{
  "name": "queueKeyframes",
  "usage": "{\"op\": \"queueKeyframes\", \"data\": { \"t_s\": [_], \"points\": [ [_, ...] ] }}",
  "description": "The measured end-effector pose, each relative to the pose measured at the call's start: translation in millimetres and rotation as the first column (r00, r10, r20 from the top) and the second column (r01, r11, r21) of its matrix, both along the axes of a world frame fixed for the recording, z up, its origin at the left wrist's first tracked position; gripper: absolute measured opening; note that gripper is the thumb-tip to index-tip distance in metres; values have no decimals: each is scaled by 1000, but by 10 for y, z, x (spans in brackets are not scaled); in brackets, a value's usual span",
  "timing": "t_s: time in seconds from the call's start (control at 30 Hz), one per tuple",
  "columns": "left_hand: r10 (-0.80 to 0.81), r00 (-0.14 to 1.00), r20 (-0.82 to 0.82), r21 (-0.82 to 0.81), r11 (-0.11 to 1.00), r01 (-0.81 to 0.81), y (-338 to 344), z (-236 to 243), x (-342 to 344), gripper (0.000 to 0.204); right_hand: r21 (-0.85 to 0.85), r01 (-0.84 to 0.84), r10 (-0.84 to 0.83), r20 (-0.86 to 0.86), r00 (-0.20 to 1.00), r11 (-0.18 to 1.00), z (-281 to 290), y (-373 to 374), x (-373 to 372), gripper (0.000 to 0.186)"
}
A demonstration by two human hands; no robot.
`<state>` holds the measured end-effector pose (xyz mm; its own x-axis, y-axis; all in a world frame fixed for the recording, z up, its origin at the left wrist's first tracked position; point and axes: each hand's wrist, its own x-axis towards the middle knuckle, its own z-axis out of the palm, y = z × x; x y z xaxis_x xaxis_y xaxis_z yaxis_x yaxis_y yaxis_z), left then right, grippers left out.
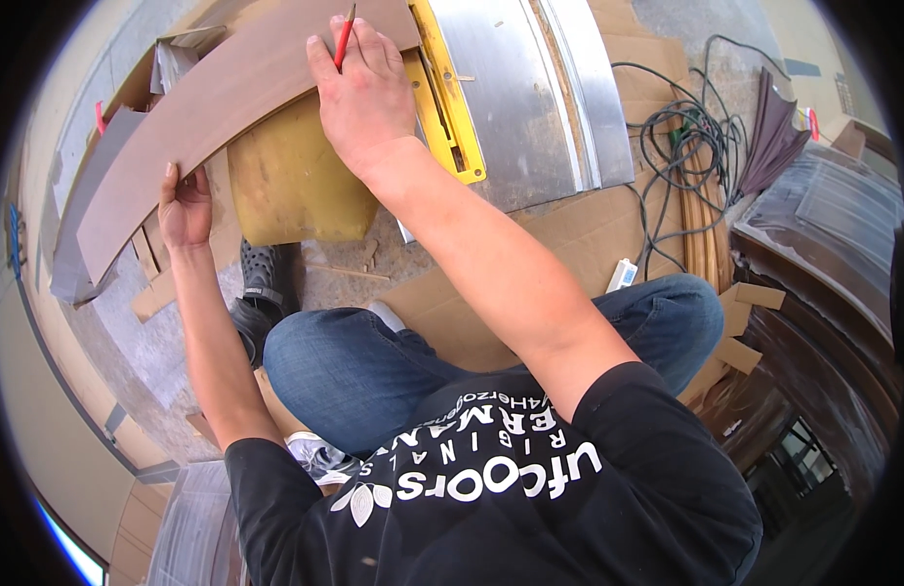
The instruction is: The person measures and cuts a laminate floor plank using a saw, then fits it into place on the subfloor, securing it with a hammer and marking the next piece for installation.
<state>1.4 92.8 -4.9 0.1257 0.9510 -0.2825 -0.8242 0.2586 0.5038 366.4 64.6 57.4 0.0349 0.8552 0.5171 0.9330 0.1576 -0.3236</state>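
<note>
A long brown board (208, 117) stretches across the upper left, its right end reaching a yellow slotted plate (460, 156). That plate is set beside a flat metal work surface (525, 107), which looks like a saw table. My left hand (186, 207) grips the board's near edge, thumb at the edge and fingers curled under it. On the board's right part rests my right hand (369, 107), with a red pencil (346, 41) held between its fingers, tip upward. Part of the board lies hidden beneath this hand.
Under the board is a worn yellowish panel (296, 176). Cardboard (589, 234) covers the floor around my legs. To the right lie a tangled black cable (681, 146), wooden strips (701, 230), a folded dark umbrella (772, 137) and plastic-wrapped brown panels (813, 215). A white socket block (622, 274) sits near my knee.
</note>
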Motion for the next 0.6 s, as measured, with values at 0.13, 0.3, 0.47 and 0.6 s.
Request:
{"op": "queueKeyframes", "data": {
  "t_s": [0.13, 0.3, 0.47, 0.6],
  "points": [
    [3, 1000, -18, 3, 1000, -3, -37, 16, 19, 24, -20, -8, 8, -7, 1000, 1000, 29, -34, 18, 42],
    [28, 999, -42, -19, 999, -29, -71, 13, 42, 21, -17, -12, 12, -16, 1000, 1000, 27, -56, 21, 43],
    [27, 998, -57, -22, 999, -28, -92, -9, -6, 20, -18, -18, 18, -18, 1000, 1000, 26, -76, 7, 43],
    [10, 999, -51, -17, 1000, -11, -104, 7, 10, 20, -26, -9, 9, 5, 1000, 1000, 33, -104, 26, 42]
  ]
}}
